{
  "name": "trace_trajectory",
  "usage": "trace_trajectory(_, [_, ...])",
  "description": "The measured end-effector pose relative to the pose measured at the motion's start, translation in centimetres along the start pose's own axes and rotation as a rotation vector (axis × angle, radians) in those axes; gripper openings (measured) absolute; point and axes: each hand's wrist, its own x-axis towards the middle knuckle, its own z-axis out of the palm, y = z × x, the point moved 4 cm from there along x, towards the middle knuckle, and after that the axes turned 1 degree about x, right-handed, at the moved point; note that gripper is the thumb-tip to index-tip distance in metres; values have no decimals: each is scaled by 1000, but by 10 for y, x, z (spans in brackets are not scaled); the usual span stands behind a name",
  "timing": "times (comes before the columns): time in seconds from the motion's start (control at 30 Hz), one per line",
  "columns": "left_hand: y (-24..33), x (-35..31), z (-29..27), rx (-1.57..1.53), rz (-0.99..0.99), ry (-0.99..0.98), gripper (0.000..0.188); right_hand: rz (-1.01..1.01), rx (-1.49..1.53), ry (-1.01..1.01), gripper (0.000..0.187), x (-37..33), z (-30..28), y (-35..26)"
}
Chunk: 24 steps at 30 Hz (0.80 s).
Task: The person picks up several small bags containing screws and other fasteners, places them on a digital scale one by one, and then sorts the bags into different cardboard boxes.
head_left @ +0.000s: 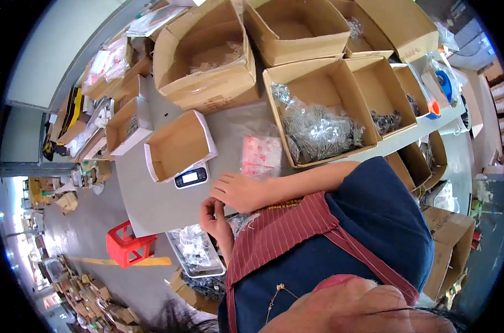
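Observation:
My right hand [242,191] reaches in over the table's near edge with its back up and its fingers bent downward. Just below it, my left hand [215,221] has its fingers curled in a pinch, close against the right hand. Whatever the two hands hold between them is hidden or too small to name. Clear plastic [238,223] shows beside the left wrist, against the striped red apron [279,233]. Beyond my hands lies a stack of clear bags with red print [261,155]. A small digital scale [191,177] carries an open cardboard box [180,145].
On the grey table [138,205] a large carton [313,77] holds bagged metal parts [321,130]; more open cartons [204,61] line the far side. Below the near edge sits a metal tray [199,250] of small clear bags. A red stool [128,244] stands on the floor.

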Motion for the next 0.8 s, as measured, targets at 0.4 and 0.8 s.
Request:
trace_trajectory(0.4, [-21,9,-45,86,-155,211,8,-61,0,27,22,-20,-21,21])
trace_trajectory(0.8, [-23,-82,-67,-55,-211,505,9,-230,124,-154,15,-14,-22,-26])
